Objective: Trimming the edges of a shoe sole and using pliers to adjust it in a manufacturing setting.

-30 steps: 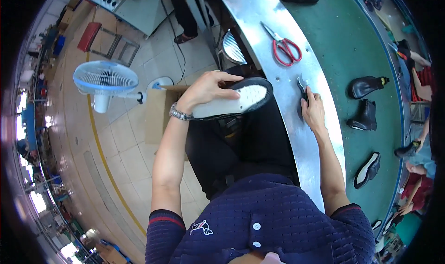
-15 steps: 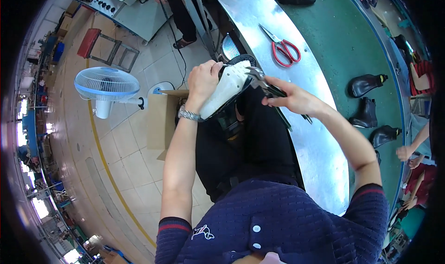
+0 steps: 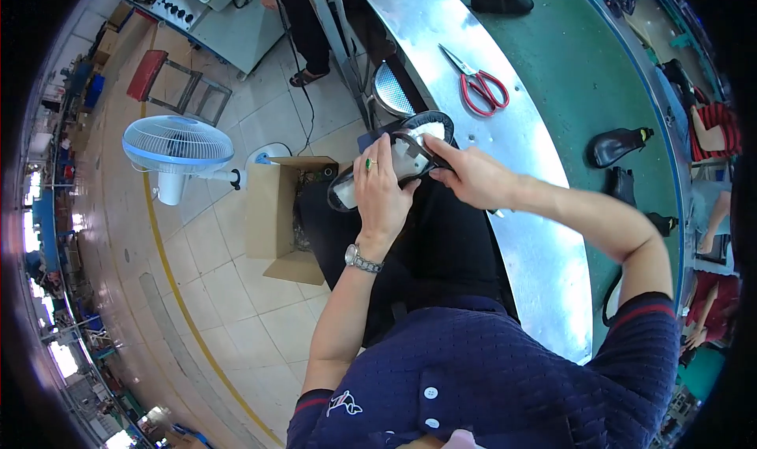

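Holding a black shoe (image 3: pixel 404 163) over the lap in the head view, the left hand (image 3: pixel 381 187) has its fingers wrapped across it, and the right hand (image 3: pixel 477 178) grips a dark-handled tool (image 3: pixel 438 160) right at it. Red-handled scissors (image 3: pixel 476 74) lie farther off on the metal bench (image 3: pixel 544 252), right of an open cardboard box (image 3: pixel 268 212).

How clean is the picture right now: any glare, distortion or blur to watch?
Head view: pale glare on the metal bench; head view, toward the rim: the yellow floor line bows and the corners go black; head view, centre: left hand, right hand, shoe and scissors look fairly clear.
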Motion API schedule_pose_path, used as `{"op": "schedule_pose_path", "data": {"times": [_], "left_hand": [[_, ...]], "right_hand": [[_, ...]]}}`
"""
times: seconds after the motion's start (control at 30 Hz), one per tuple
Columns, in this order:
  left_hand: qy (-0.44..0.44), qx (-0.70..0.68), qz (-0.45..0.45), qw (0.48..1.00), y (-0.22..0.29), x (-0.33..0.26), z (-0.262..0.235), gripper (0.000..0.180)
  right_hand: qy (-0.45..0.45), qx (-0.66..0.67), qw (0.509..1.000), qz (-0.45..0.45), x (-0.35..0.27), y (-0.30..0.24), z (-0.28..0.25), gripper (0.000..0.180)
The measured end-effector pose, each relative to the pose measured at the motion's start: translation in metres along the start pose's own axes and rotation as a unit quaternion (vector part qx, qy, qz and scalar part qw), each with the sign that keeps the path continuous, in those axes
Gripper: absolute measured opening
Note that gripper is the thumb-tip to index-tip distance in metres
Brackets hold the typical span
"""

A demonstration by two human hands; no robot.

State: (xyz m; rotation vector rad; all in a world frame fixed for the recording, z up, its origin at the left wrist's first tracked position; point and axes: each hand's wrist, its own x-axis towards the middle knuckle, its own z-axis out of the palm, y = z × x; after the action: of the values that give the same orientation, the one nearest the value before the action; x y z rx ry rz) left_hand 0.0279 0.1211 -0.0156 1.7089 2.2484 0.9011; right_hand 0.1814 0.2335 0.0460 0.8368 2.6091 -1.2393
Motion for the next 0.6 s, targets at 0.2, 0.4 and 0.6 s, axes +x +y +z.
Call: {"op": "schedule_pose_path", "data": {"times": [0.2, 0.4, 0.6], "left_hand": [[0.071, 0.026, 0.061, 0.995, -0.005, -0.011, 0.004, 0.083], [0.123, 0.145, 0.134, 0.973, -0.019, -0.017, 0.007, 0.07], [0.102, 0.14, 0.15, 0.973, -0.01, -0.016, 0.014, 0.066]], "right_hand": [[0.093, -0.012, 0.994, -0.049, -0.008, 0.006, 0.018, 0.056], [-0.055, -0.288, 0.956, -0.025, -0.004, -0.039, -0.043, 0.05], [0.113, -0.181, 0.976, 0.034, 0.019, -0.012, -0.004, 0.058]]}}
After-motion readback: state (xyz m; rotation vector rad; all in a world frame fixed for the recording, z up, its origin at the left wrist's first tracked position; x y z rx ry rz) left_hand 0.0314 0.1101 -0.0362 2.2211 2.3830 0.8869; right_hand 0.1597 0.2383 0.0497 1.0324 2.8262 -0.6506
